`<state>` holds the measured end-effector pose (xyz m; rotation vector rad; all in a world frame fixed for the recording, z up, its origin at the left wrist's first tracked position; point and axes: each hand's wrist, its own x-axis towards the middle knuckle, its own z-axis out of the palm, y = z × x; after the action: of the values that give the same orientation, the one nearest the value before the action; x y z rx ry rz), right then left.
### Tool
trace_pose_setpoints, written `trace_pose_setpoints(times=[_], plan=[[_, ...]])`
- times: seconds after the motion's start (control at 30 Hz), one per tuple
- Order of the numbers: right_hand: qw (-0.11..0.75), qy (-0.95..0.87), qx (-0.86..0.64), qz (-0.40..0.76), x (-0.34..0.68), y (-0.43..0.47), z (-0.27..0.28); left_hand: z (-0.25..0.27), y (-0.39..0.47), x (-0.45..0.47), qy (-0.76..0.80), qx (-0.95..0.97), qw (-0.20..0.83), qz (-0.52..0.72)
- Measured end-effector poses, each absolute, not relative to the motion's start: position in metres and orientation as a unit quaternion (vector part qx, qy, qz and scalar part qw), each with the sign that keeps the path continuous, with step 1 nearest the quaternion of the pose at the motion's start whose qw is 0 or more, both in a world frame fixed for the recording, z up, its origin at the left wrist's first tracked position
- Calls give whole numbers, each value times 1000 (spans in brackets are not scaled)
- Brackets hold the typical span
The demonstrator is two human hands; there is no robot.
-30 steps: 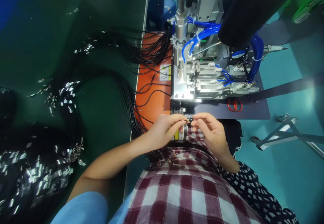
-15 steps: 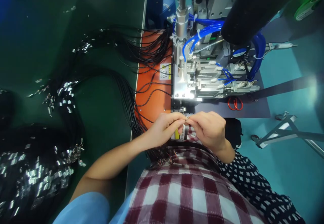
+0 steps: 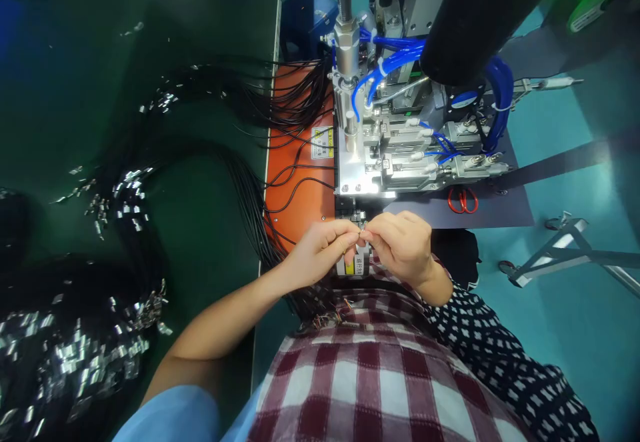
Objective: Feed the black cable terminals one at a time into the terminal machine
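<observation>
The bare left hand (image 3: 320, 249) and the bare right hand (image 3: 404, 245) meet tip to tip just on the near side of the shiny silver metal machine (image 3: 353, 169). A second ago, the right hand had its fingers more spread and its palm facing the left hand. Now it is rolled over with its knuckles up, and the left hand looks nearly the same. It seems both hands are busy at one small spot. Each one pinches, thumb against finger, and a tiny pale bit (image 3: 361, 233) peeks out between the tips, near the machine's front. The fingers hide most of it, so I cannot tell what it is.

Well left of the machine, a big shiny black pile (image 3: 75, 355) on the dark green counter (image 3: 190, 229) is blurry and cut off at the side. Closer to the machine's left, thin black cables (image 3: 247, 195) cross a flat orange plate (image 3: 300, 202). A red-looped tool (image 3: 463, 201) lies by the machine's right front, and the rest of it does not show. A fat black tube (image 3: 480, 22) blocks part of the machine's far end.
</observation>
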<state>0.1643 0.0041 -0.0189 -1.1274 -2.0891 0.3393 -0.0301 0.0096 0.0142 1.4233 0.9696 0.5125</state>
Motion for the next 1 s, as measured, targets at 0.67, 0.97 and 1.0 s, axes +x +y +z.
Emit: trace_pose_setpoints(times=[0.67,0.97,1.0], plan=[[471,-414,-447,638,153,-11,-19,19,8,-22,442,574,625,291],[459,-342,-408,712,150,-14,-21,9,8,-23,427,589,575,374],[450,-321,-404,729,150,-15,-20,7,7,-22,427,592,566,384]])
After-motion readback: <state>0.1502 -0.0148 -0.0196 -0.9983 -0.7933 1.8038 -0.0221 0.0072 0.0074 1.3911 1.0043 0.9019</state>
